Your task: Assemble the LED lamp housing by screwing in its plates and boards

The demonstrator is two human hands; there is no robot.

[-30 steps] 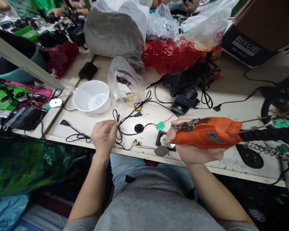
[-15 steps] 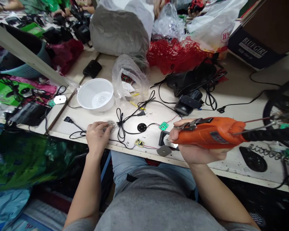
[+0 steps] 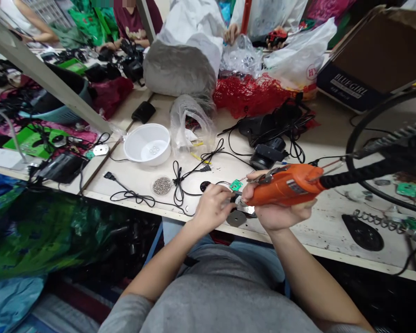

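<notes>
My right hand [image 3: 279,213] is wrapped round an orange soldering gun [image 3: 284,185] whose tip points left, low over the table's near edge. My left hand [image 3: 213,206] is curled just left of that tip, its fingers pinched on something small that I cannot make out. A small green circuit board [image 3: 235,185] with red wires lies right behind the fingers. A grey disc [image 3: 236,218] rests below both hands. A round metal mesh disc [image 3: 162,185] lies alone to the left, beside a coiled black power cord [image 3: 179,182].
A white plastic bowl [image 3: 147,144] stands behind the mesh disc. Black lamp parts [image 3: 266,136], red netting [image 3: 253,88] and plastic bags [image 3: 190,115] crowd the back. A cardboard box [image 3: 374,55] sits far right. Other people's hands [image 3: 231,33] work at the far side.
My left hand let go of the mesh disc and moved right to the soldering gun's tip. The gun tilted and shifted slightly left. The camera view lifted.
</notes>
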